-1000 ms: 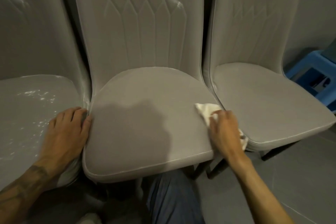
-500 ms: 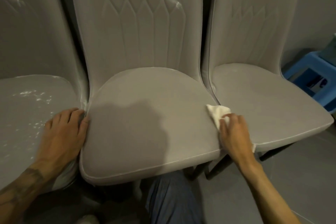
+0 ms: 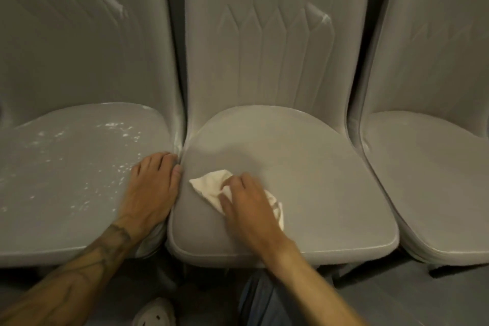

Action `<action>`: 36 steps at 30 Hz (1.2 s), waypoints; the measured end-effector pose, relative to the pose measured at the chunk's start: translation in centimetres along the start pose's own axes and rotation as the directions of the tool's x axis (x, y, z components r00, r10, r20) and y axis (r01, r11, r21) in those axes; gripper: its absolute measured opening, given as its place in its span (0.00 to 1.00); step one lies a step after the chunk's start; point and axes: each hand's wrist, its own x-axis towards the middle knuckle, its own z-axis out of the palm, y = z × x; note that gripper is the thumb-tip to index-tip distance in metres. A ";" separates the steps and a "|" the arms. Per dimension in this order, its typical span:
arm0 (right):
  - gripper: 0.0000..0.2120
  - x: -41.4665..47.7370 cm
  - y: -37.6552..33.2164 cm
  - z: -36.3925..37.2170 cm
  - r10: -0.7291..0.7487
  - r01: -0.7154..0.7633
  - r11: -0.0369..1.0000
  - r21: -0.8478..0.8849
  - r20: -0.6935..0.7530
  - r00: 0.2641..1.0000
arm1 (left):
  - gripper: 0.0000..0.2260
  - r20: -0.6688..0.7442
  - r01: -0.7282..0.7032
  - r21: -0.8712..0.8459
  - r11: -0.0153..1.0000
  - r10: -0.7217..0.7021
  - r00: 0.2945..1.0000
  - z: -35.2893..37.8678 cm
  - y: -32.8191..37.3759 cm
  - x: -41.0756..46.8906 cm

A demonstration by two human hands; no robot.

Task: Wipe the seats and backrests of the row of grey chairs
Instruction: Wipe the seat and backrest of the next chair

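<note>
Three grey chairs stand side by side. The middle seat (image 3: 304, 167) is being wiped, while the left seat (image 3: 66, 167) carries white specks, so it likely waits its turn. The left hand (image 3: 150, 188) lies flat with straight fingers on that seat's edge, probably bracing. The right hand (image 3: 248, 201) grips a bunched white cloth (image 3: 209, 185), pressing it onto the middle seat's left front.

Three grey chairs (image 3: 79, 180) (image 3: 304, 167) (image 3: 436, 167) in the row, one white cloth (image 3: 209, 185), two hands (image 3: 152, 190) (image 3: 248, 201), and one pale shoe (image 3: 156, 312) on the floor (image 3: 423, 304).
</note>
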 end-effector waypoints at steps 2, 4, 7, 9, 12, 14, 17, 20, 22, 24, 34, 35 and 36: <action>0.12 1.7 2.1 -0.6 0.088 -0.089 0.996 -0.010 -0.026 0.996 | 0.16 0.012 0.011 0.003 1.000 -0.011 1.000 0.0 0.0 0.0; 0.12 3.5 2.6 -0.2 0.152 -0.154 0.988 -0.018 -0.057 0.987 | 0.16 0.028 0.042 0.003 0.999 -0.042 0.999 -0.1 0.1 0.2; 0.13 6.3 -0.2 2.2 0.088 -0.089 0.996 -0.009 -0.028 0.996 | 0.18 0.055 0.055 -0.012 0.998 -0.054 0.997 -0.7 0.5 0.1; 0.14 9.0 -1.9 3.8 0.057 -0.057 0.998 0.000 -0.018 0.998 | 0.22 0.103 0.068 -0.053 0.996 -0.063 0.993 -0.9 0.4 0.0; 0.14 13.8 -3.9 5.4 0.111 -0.111 0.993 -0.041 -0.009 0.994 | 0.20 0.174 0.121 -0.188 0.975 -0.088 0.981 -1.0 -0.2 -0.1; 0.14 16.1 -5.2 6.2 0.182 -0.184 0.981 -0.066 -0.046 0.982 | 0.18 0.171 0.102 -0.226 0.969 -0.064 0.983 -0.8 -1.2 0.0; 0.12 15.1 -6.1 6.7 0.186 -0.196 0.974 -0.113 -0.095 0.978 | 0.16 0.169 0.091 -0.186 0.978 -0.059 0.984 -0.9 -2.7 1.0; 0.12 10.7 -6.5 7.0 0.080 -0.089 0.991 -0.098 -0.097 0.992 | 0.15 0.168 0.068 -0.084 0.994 -0.054 0.984 -1.0 -3.9 2.2; 0.12 9.3 -6.7 7.0 0.100 -0.106 0.992 -0.064 -0.092 0.991 | 0.15 0.150 0.051 -0.083 0.995 -0.038 0.988 -0.8 -4.1 2.4; 0.12 10.8 -7.0 6.9 0.161 -0.166 0.984 -0.058 -0.088 0.983 | 0.14 0.130 0.044 -0.088 0.995 -0.032 0.991 -0.6 -4.3 2.3; 0.08 6.0 -10.8 6.6 0.313 -0.325 0.941 -0.098 -0.119 0.942 | 0.14 0.087 0.015 -0.085 0.996 -0.008 0.996 -0.3 -4.6 2.1; 0.08 4.8 -10.9 6.8 0.337 -0.350 0.932 -0.095 -0.131 0.932 | 0.13 0.096 0.015 -0.084 0.996 -0.007 0.995 -0.4 -4.5 2.1; 0.08 4.6 -10.9 6.9 0.362 -0.376 0.922 -0.091 -0.141 0.921 | 0.13 0.104 0.012 -0.077 0.997 -0.004 0.995 -0.4 -4.5 2.0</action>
